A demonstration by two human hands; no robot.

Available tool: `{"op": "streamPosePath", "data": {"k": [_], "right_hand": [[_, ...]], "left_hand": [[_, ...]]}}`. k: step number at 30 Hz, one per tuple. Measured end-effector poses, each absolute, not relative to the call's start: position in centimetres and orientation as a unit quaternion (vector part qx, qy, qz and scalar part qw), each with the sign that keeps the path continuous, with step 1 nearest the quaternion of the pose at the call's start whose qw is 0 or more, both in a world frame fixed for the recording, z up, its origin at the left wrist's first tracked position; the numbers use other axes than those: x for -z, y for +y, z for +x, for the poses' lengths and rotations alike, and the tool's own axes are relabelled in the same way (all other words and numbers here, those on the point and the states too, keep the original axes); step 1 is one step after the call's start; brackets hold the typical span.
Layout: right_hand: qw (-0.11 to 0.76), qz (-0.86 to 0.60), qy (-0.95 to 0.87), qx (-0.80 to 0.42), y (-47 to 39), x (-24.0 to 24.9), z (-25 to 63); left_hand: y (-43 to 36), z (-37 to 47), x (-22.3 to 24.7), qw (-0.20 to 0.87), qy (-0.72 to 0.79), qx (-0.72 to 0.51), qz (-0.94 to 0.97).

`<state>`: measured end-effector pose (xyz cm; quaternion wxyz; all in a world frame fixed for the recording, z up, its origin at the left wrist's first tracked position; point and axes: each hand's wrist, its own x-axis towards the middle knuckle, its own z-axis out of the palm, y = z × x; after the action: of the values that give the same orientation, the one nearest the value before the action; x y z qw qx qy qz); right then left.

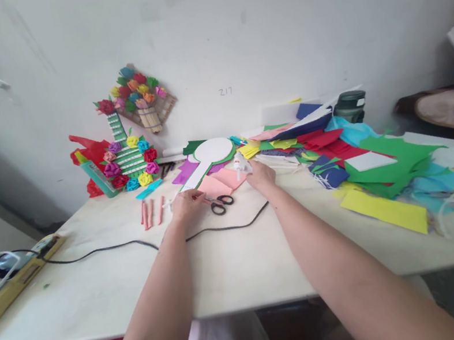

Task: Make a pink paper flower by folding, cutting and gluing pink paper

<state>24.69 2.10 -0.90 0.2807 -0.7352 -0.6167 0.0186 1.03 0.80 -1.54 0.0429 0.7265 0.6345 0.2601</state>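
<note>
My right hand (262, 175) is closed around a small white glue gun (240, 164), its nozzle over sheets of pink paper (214, 185). My left hand (188, 205) is closed at the near left edge of that paper. A thin white end (167, 204) sticks out to the left of its fingers, but what they pinch is too small to make out. Black-handled scissors (218, 205) lie open between my hands. Several rolled pink paper sticks (150, 213) lie left of my left hand. Behind the pink paper is a white and green guitar-shaped cutout (213, 150).
Coloured paper and felt sheets (392, 161) are heaped on the right. A flower-covered guitar (131, 159) and a green glue bottle (98, 178) stand at the back left. A black cable (113, 247) crosses the table from a power strip (21, 274).
</note>
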Motion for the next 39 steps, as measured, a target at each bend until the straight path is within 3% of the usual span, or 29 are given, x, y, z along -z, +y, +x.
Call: {"op": "streamPosePath", "data": {"k": [6, 16, 27, 35, 39], "right_hand": [[0.35, -0.687, -0.637, 0.001, 2.1, 1.3, 23.9], [0.408, -0.58, -0.702, -0.068, 1.6, 0.5, 19.0], [0.435, -0.551, -0.709, -0.072, -0.2, 0.5, 15.6], [0.459, -0.52, -0.716, -0.079, 0.2, 1.0, 15.3], [0.437, -0.493, -0.746, -0.094, -0.2, 0.4, 15.8]], "left_hand": [[0.8, 1.3, 1.2, 0.049, 0.627, -0.291, 0.721], [0.3, 2.9, 0.7, 0.169, 0.522, -0.366, 0.751], [0.0, 5.0, 1.3, 0.386, 0.433, -0.477, 0.661], [0.6, 5.4, 1.5, 0.385, 0.466, -0.539, 0.586], [-0.2, 5.5, 0.4, 0.433, 0.467, -0.553, 0.537]]}}
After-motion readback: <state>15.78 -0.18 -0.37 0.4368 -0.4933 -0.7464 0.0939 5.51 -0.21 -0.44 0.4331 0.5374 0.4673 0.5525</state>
